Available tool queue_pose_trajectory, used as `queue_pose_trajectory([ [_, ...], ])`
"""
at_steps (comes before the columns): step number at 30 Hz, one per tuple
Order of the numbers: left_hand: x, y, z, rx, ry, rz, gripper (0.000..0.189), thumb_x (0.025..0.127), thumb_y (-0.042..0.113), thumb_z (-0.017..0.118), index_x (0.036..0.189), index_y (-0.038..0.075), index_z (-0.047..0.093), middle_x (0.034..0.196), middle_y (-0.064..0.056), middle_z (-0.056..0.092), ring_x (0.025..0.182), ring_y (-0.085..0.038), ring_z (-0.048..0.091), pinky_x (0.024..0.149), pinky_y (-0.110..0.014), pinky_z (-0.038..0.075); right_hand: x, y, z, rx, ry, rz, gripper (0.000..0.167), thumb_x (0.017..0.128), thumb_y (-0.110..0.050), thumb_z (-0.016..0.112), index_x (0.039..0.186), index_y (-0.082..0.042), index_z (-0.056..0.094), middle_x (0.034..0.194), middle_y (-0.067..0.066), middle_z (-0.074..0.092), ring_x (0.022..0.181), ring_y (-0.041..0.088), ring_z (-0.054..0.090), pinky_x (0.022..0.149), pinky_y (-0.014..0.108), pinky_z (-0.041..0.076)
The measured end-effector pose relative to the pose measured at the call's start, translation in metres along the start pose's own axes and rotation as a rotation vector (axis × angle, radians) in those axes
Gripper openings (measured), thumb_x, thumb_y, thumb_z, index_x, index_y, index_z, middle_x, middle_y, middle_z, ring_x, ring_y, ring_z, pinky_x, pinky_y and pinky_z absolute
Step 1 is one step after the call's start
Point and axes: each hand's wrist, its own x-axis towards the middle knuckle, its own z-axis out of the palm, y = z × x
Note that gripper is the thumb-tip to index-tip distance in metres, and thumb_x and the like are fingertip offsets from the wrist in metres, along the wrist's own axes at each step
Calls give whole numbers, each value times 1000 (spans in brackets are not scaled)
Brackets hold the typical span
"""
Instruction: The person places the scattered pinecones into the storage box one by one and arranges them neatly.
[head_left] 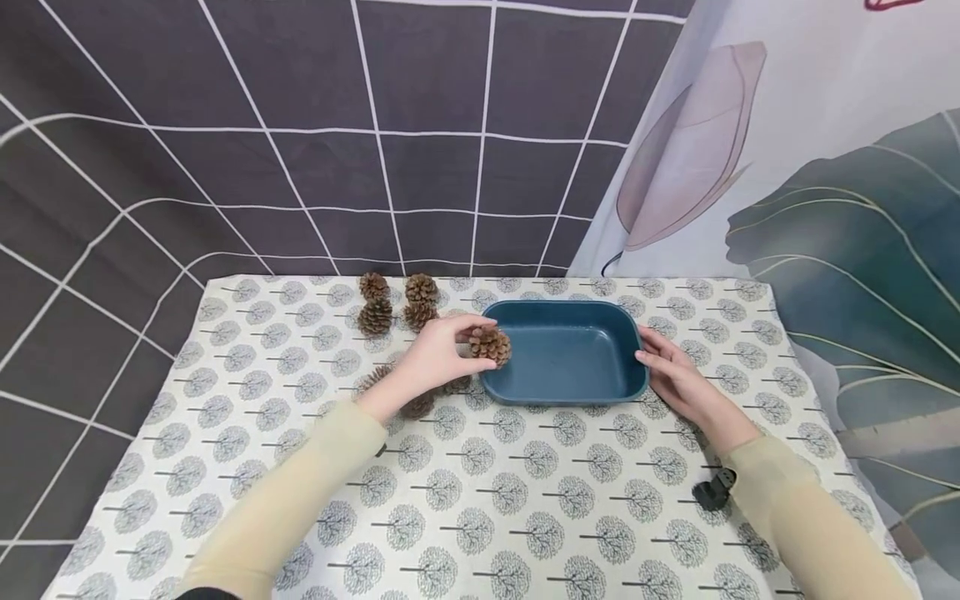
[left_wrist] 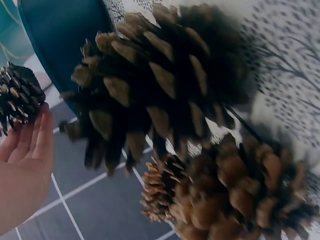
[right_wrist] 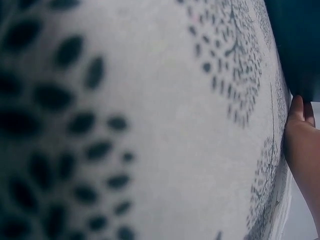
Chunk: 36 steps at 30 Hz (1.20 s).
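Note:
In the head view a blue rectangular dish (head_left: 566,354) with rounded corners stands on the table. My left hand (head_left: 450,350) holds a brown pine cone (head_left: 491,346) between thumb and fingers, at the dish's left rim. That same pine cone (left_wrist: 20,95) shows at the left edge of the left wrist view, above the fingers. My right hand (head_left: 675,375) grips the dish's right side, its thumb at the rim and the other fingers along the outer wall. The right wrist view shows this hand (right_wrist: 302,135) against the blue wall. The dish's visible inside holds nothing.
Behind and left of the dish stand several pine cones, among them a pair (head_left: 375,304) and another pair (head_left: 421,300). More pine cones (head_left: 417,406) lie partly hidden under my left forearm. The tablecloth (head_left: 525,517) has a tree print. A dark gridded curtain (head_left: 300,167) hangs behind.

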Motion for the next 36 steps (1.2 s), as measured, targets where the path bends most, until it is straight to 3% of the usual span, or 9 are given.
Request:
queue_pose_trajectory([
  [5,8,3,8,138,-52,56,64,85,30,91,141,12,67,141,-11,71,129,-31,68,116,-48,54,0,0,0,18,-11,-13,45,109,3,47,139,-28,58,139,-14,64,126,1,62,107,14,53],
  [12,19,5,15,250,-153,108,63,85,29,91,141,12,67,140,-11,71,128,-32,68,116,-51,54,0,0,0,10,-14,-11,45,109,2,47,140,-28,58,139,-14,64,126,1,62,107,14,53],
  [19,31,8,20,374,-310,192,61,87,26,89,142,10,66,146,-10,68,134,-30,65,121,-47,50,1,0,-1,14,-9,-11,46,109,3,47,141,-27,58,139,-13,64,126,2,62,107,15,54],
  [26,38,9,25,439,-423,212,62,88,25,89,143,11,66,147,-10,67,138,-29,63,123,-46,48,2,1,0,32,-1,-6,44,109,3,48,141,-26,58,138,-12,65,125,2,63,106,15,54],
  [36,45,13,26,497,-491,229,56,87,23,90,138,11,69,142,-8,71,135,-28,65,122,-45,49,1,1,-1,39,-16,-18,44,108,3,49,140,-25,60,137,-9,66,124,4,64,106,16,55],
])
